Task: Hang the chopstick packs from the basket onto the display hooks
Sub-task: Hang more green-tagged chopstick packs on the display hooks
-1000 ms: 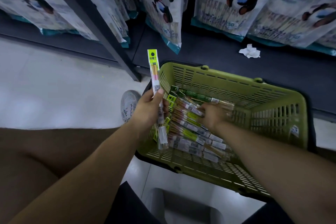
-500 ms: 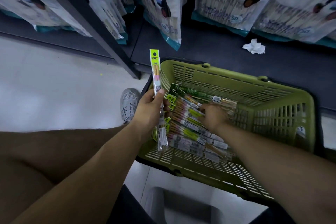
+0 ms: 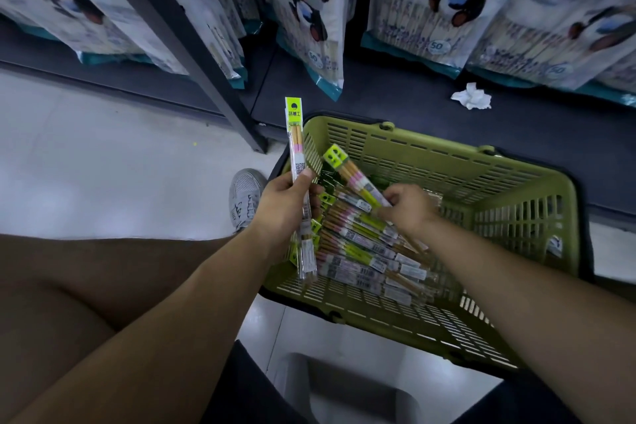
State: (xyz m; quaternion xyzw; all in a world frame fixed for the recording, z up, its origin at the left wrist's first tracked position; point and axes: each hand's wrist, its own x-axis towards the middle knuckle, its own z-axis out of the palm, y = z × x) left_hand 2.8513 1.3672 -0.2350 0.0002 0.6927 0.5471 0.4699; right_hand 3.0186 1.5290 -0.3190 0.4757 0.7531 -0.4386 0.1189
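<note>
Our right grip (image 3: 411,213) is closed in a pinch on the lower part of a slim clear chopstick pack with a lime-green header card (image 3: 356,180). Two header tabs seem to show at its raised end, so we cannot tell whether one pack or two are pinched. The long axis of this pack runs from the grip up and to the left, with the header end tilted clear of the pile.

Our left grip (image 3: 285,213) is closed round the middle of a second clear pack with a lime-green header (image 3: 295,134). It is near upright, header uppermost, just beside the basket's left wall. The raised header lies between the two grips, nearer the left one. We judge that a transfer into the left grip would be short.

The remaining loose packs (image 3: 361,251) lie flat, roughly parallel, in the olive-green slotted plastic basket (image 3: 481,155). The display hooks are not in view.
</note>
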